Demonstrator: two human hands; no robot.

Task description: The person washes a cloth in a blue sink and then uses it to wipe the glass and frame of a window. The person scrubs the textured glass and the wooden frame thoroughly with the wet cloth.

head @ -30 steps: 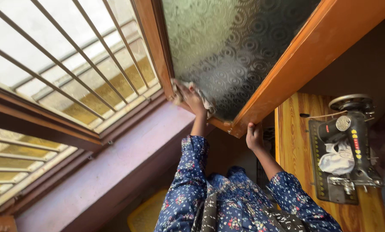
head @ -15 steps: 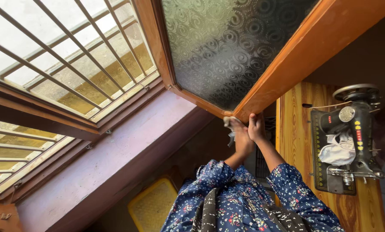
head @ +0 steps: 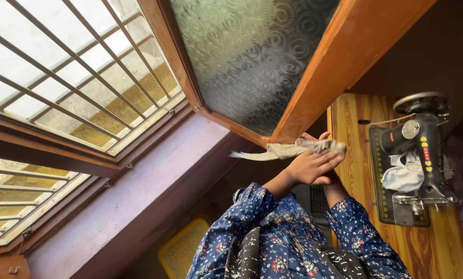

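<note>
The head view looks down at two hands that meet just under the corner of an open window pane (head: 252,62) with bumpy, swirly glass. The left hand (head: 311,165) is held flat with its fingers stretched out, and a pale cloth (head: 288,150) lies across the fingertips. One end of the cloth sticks out to the side past the hand, and the other end is bunched up near the fingertips. The right hand (head: 327,180) sits right behind the left hand and touches it, but most of it is hidden, so I cannot tell if it is gripping the cloth or just pressing against it. The cloth is right next to the bottom corner of the orange wooden frame (head: 345,62). Both arms wear blue sleeves (head: 257,206) with little flowers. Beside the hands stands a wooden table (head: 352,144) with a black sewing machine (head: 420,150) on it, and a white rag (head: 404,173) is tucked on the machine. On the other side is a window with metal bars (head: 71,77) and a purple sill (head: 154,181).
</note>
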